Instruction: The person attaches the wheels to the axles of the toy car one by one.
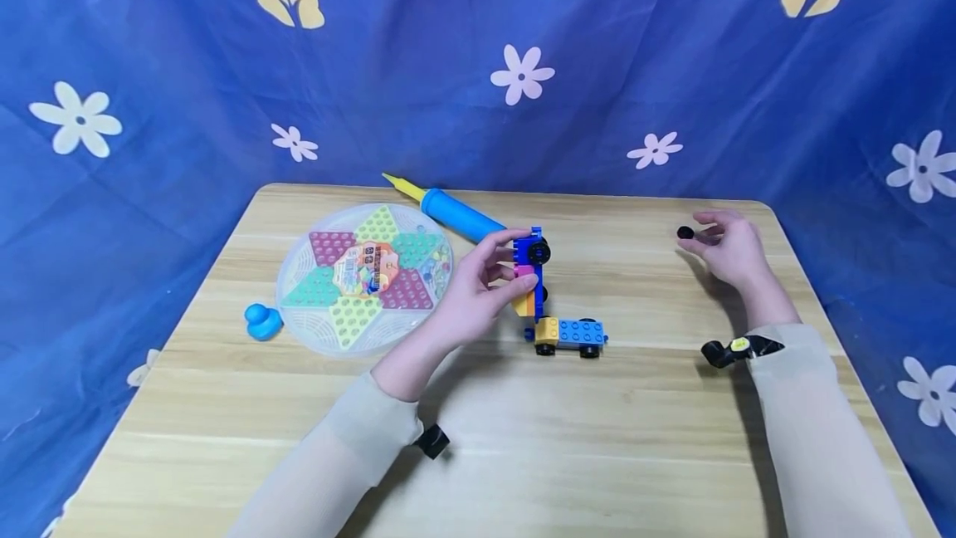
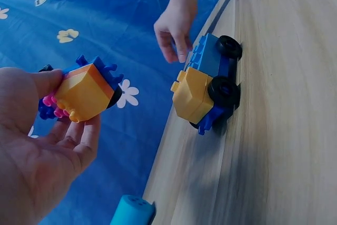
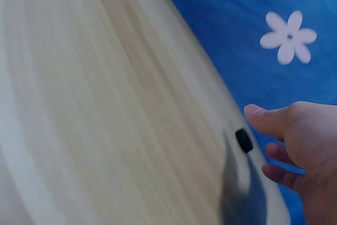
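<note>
My left hand (image 1: 478, 293) grips a toy brick car (image 1: 532, 272) between thumb and fingers, raised off the table and tilted. In the left wrist view this car (image 2: 85, 92) shows yellow, orange and pink bricks on a blue base with black wheels. Just right of it, a second brick car (image 1: 571, 333), yellow and light blue, stands on the table on its black wheels. Far to the right, my right hand (image 1: 730, 249) has its thumb and fingers spread beside a small black wheel (image 1: 685, 232). The right wrist view shows a gap between the fingertips and this wheel (image 3: 244, 140).
A round Chinese checkers board (image 1: 304, 330) lies left of the left hand, a blue rubber duck (image 1: 263, 322) beside it. Behind the left hand is a blue hand pump (image 1: 456, 212) with a yellow nozzle. Blue flowered cloth (image 1: 418, 65) hangs along the table's back edge.
</note>
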The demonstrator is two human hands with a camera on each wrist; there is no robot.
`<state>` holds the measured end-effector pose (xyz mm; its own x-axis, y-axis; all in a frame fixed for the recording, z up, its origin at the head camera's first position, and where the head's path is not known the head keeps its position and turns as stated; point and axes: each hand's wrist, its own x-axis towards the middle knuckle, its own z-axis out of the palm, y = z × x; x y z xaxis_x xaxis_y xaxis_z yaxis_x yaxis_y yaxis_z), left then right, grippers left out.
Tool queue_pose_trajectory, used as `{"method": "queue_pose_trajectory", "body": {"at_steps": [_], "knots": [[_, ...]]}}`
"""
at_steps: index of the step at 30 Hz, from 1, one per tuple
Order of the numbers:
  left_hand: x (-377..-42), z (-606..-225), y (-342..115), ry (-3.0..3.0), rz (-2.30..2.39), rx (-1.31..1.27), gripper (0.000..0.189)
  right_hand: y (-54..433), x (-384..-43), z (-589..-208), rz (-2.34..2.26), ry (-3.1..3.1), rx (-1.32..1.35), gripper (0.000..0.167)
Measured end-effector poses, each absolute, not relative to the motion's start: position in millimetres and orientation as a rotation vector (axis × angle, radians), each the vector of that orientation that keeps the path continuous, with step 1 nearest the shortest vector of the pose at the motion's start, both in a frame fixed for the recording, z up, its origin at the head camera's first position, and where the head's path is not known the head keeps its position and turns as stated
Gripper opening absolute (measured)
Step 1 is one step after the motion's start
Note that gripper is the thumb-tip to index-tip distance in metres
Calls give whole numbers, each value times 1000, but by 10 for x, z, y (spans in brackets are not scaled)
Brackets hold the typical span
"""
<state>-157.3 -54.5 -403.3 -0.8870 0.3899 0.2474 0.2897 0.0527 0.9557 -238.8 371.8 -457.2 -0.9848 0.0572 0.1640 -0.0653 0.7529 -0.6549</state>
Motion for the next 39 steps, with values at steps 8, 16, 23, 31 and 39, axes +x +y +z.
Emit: {"method": "queue_pose_trajectory", "body": {"at_steps": [8,16,23,31,39], "knots": [[-1547,-4028,-550,2214,1965,701,54,3859,-2521,-4753,1006,-2869,-13,57],[-1534,-4032,-534,2227,1957,715,54,3885,-2577,-4829,929,-2924,82,43],[-1529,-4021,-524,2229,1966,719,54,3813,-2502,-4791,960,-2894,56,38],[-1535,-3994,-516,2185,1997,671,54,3658,-2412,-4500,1037,-2804,100,40],[-1551,-3940,-510,2151,2037,616,59,3269,-2192,-4096,1047,-2658,304,34]]}}
